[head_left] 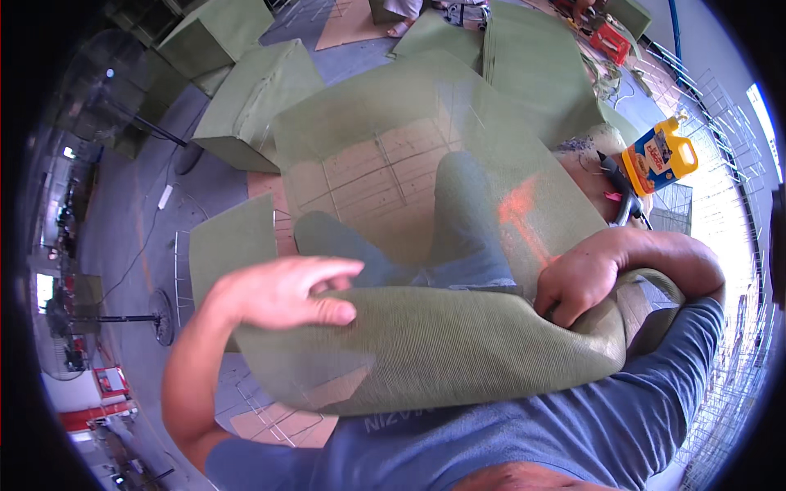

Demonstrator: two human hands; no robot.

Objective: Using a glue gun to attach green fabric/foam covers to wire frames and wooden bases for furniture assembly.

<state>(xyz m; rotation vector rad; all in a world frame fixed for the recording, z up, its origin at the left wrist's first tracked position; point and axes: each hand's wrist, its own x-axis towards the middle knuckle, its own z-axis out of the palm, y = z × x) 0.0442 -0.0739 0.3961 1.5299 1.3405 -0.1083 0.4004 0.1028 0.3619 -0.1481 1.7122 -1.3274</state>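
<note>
A sheet of green woven mesh fabric (442,352) lies folded across my lap and against my chest. My right hand (580,278) is closed on its bunched edge at the right. Just over the sheet's left part, my left hand (286,290) has its fingers stretched out and apart, with nothing in them; whether it touches the mesh I cannot tell. Past my knees, more see-through green mesh extends over a wire grid (393,168) and brown cardboard. An orange mark (517,203) shows on it near my right hand.
Green mesh-covered boxes (254,98) stand at the far left. A yellow jug (659,155) and a black-handled tool (621,188) are at the right, near stacked wire grids (729,213). Standing fans (164,317) line the left. Part of another person (403,12) shows at the top.
</note>
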